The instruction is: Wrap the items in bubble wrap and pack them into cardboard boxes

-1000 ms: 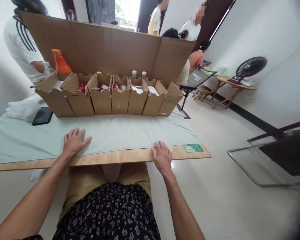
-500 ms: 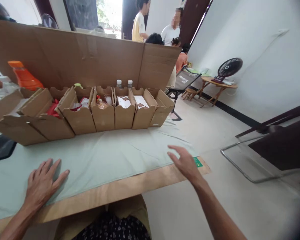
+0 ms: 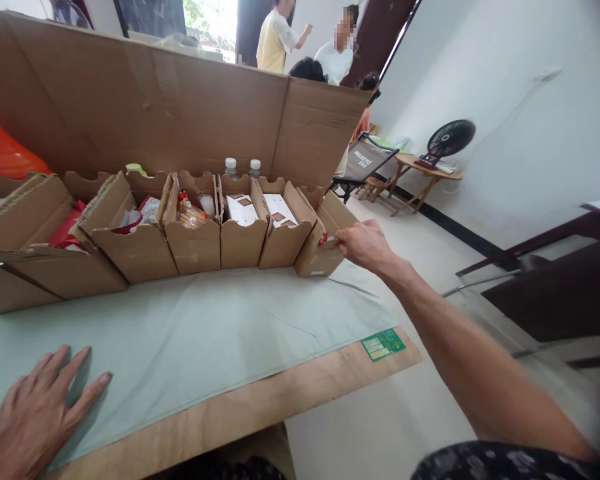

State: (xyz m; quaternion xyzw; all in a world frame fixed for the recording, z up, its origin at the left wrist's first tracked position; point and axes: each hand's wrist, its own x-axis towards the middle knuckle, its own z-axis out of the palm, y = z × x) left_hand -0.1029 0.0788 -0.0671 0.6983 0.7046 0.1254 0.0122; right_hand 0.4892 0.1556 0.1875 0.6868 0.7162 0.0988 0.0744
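Observation:
My right hand [image 3: 364, 244] reaches out to the rightmost cardboard box [image 3: 320, 255] in a row of open boxes. Its fingers are pinched on a small red thing at that box's rim. My left hand [image 3: 40, 413] lies flat, fingers spread, on the pale green cloth [image 3: 205, 333] near the table's front edge. The neighbouring boxes [image 3: 240, 230] hold white packets, snacks and red wrappers.
A tall cardboard screen [image 3: 180, 113] stands behind the boxes, with two bottle caps [image 3: 240, 165] and an orange bottle [image 3: 7, 153] by it. People stand beyond the screen. To the right are a folding chair [image 3: 365, 163], a small wooden table with a fan [image 3: 447, 143] and a dark chair [image 3: 555, 287].
My right hand left the table's front edge and moved forward to the rightmost box, closing on a small red thing. My view shifted nearer and left. The left hand stayed flat on the cloth.

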